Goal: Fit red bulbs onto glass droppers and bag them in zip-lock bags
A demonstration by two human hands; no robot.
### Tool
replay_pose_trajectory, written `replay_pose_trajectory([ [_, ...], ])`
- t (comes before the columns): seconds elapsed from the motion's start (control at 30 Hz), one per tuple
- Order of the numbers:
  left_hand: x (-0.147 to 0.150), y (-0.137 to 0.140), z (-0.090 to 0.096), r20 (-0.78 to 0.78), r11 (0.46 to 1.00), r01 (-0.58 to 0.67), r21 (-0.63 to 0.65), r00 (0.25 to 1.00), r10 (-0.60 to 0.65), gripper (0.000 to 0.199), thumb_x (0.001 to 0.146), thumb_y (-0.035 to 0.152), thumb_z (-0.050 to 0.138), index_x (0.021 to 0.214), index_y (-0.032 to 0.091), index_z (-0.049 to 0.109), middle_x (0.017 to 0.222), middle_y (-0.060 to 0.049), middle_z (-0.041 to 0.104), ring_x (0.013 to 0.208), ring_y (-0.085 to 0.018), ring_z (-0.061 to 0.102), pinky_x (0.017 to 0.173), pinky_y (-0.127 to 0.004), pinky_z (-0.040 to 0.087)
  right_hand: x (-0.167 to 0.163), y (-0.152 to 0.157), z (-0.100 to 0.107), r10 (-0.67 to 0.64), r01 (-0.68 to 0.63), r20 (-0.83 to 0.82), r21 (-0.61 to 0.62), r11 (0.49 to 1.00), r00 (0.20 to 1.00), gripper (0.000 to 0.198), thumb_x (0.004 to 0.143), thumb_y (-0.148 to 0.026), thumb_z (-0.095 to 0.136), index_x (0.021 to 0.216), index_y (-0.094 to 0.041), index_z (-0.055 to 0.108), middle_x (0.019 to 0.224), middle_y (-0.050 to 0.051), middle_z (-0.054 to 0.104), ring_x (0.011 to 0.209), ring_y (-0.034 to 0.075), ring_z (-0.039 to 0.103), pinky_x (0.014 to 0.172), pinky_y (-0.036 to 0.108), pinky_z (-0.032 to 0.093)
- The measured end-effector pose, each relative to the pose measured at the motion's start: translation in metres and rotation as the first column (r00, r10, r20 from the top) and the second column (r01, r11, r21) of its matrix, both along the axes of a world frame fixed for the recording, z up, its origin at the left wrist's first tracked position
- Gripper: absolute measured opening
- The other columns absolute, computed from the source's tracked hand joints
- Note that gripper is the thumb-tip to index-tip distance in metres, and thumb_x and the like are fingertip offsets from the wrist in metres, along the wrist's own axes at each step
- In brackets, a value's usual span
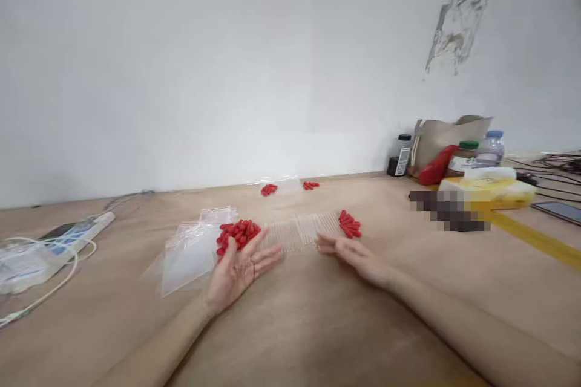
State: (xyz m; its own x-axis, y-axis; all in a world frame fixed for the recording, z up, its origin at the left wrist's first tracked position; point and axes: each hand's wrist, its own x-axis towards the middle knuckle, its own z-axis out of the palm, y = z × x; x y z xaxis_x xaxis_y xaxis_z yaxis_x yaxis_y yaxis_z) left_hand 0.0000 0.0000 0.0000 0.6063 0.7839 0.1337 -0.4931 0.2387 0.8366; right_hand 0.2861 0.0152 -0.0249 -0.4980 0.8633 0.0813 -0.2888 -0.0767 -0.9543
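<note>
Nothing gripped on either side, as far as my remote view tells: left hand [239,272] spread, palm showing, no piece between thumb and fingers; right hand [356,255] extended flat and loose, fingertips a little blurred, apparently bare too. Between them on the brown table [318,332], a row of thin clear sticks [313,228] lies side by side. Both sets of fingers sit at its near edge, left and right; whether they touch it I cannot tell. A heap of red pieces [238,231] lies just behind the left hand, partly covered by it; a smaller fan of red pieces [348,224] lies at the row's right end. Clear bags [188,263] spread flat left of the heap. Farther back, near the wall, two small red clusters, one left [269,190], one right [311,185]. Step in hand, my reading: tending the laid-out row, hands framing it rather than lifting anything. Next move, I judge, calls for a light fingertip pinch, low and level: sticks this slim and close-set could roll or skew if brushed, and the left wrist wants to stay clear of the heap.
</note>
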Motion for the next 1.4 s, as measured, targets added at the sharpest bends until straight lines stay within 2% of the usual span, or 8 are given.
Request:
replay_pose_trajectory([
  [0.2,-0.003,-0.002,-0.002,-0.157,0.991,-0.083,-0.109,0.985,0.065,0.078,0.080,0.066,0.026,0.136,0.012,0.021,0.125,-0.020,0.048,0.120,-0.028,0.038,0.104,-0.045,0.014,0.008,0.012,0.007,-0.066,0.001,-0.196,-0.313,0.950,0.978,0.060,0.080,-0.059,0.034,0.113,-0.011,0.051,0.107,0.016,0.059,0.098,0.021,0.058,0.096,0.039,0.035],
  [0.4,0.008,-0.009,-0.006,-0.580,0.951,-0.049,0.306,0.783,0.227,0.043,0.081,0.032,0.057,0.120,0.020,0.047,0.125,-0.010,0.050,0.119,-0.023,0.041,0.102,-0.042,0.026,0.004,0.009,0.004,-0.108,0.096,-0.048,-0.217,0.972,0.993,0.027,0.074,-0.029,0.061,0.095,-0.011,0.060,0.088,0.010,0.065,0.084,0.015,0.061,0.088,0.033,0.042],
  [0.67,0.014,-0.021,0.001,-0.672,0.670,0.209,0.712,0.477,0.566,0.033,0.082,0.030,0.052,0.115,0.026,0.052,0.118,-0.004,0.052,0.103,-0.020,0.051,0.086,-0.036,0.043,0.003,0.008,0.008,-0.141,0.135,0.242,0.041,0.990,0.960,0.028,0.066,-0.032,0.066,0.088,-0.014,0.061,0.073,0.002,0.062,0.068,0.011,0.058,0.071,0.028,0.045],
  [0.73,0.021,-0.015,0.005,-0.571,0.541,0.194,0.819,0.385,0.726,0.021,0.082,0.027,0.051,0.101,0.023,0.058,0.105,-0.004,0.055,0.092,-0.019,0.053,0.078,-0.034,0.045,0.010,0.021,0.016,-0.293,0.189,0.430,0.268,0.945,0.854,0.022,0.068,-0.032,0.062,0.080,-0.014,0.062,0.066,0.001,0.060,0.060,0.010,0.055,0.061,0.025,0.044],
  [0.87,0.045,0.012,0.015,-0.402,0.362,0.253,0.897,0.127,0.907,0.012,0.080,0.025,0.049,0.084,0.017,0.058,0.096,-0.006,0.050,0.089,-0.020,0.048,0.079,-0.034,0.041,0.028,0.054,0.032,-0.707,0.203,0.583,0.696,0.689,0.400,0.010,0.066,-0.024,0.057,0.066,-0.016,0.061,0.069,0.003,0.059,0.064,0.013,0.053,0.059,0.024,0.038],
  [1.03,0.083,0.057,0.020,-0.498,0.538,0.150,0.830,-0.235,0.835,0.031,0.082,0.039,0.040,0.084,0.015,0.060,0.097,-0.012,0.051,0.098,-0.028,0.045,0.082,-0.038,0.036,0.029,0.073,0.030,-0.778,0.156,0.620,0.762,0.628,0.104,0.016,0.067,-0.032,0.056,0.064,-0.017,0.060,0.072,0.005,0.059,0.066,0.015,0.052,0.058,0.024,0.035],
  [1.2,0.106,0.083,0.013,-0.608,0.665,0.029,0.747,-0.377,0.699,0.049,0.075,0.052,0.041,0.091,0.010,0.063,0.104,-0.019,0.053,0.102,-0.034,0.045,0.082,-0.041,0.035,0.019,0.063,0.025,-0.814,0.127,0.581,0.805,0.579,0.031,0.024,0.070,-0.040,0.052,0.062,-0.018,0.059,0.072,0.005,0.058,0.066,0.015,0.052,0.060,0.025,0.033],
  [1.4,0.116,0.090,0.012,-0.645,0.711,-0.025,0.703,-0.444,0.622,0.048,0.073,0.044,0.045,0.097,0.006,0.063,0.112,-0.021,0.049,0.108,-0.033,0.041,0.086,-0.037,0.033,0.016,0.058,0.026,-0.754,0.115,0.657,0.750,0.652,-0.008,0.020,0.068,-0.037,0.054,0.060,-0.019,0.059,0.070,0.003,0.060,0.066,0.015,0.052,0.055,0.024,0.028],
])
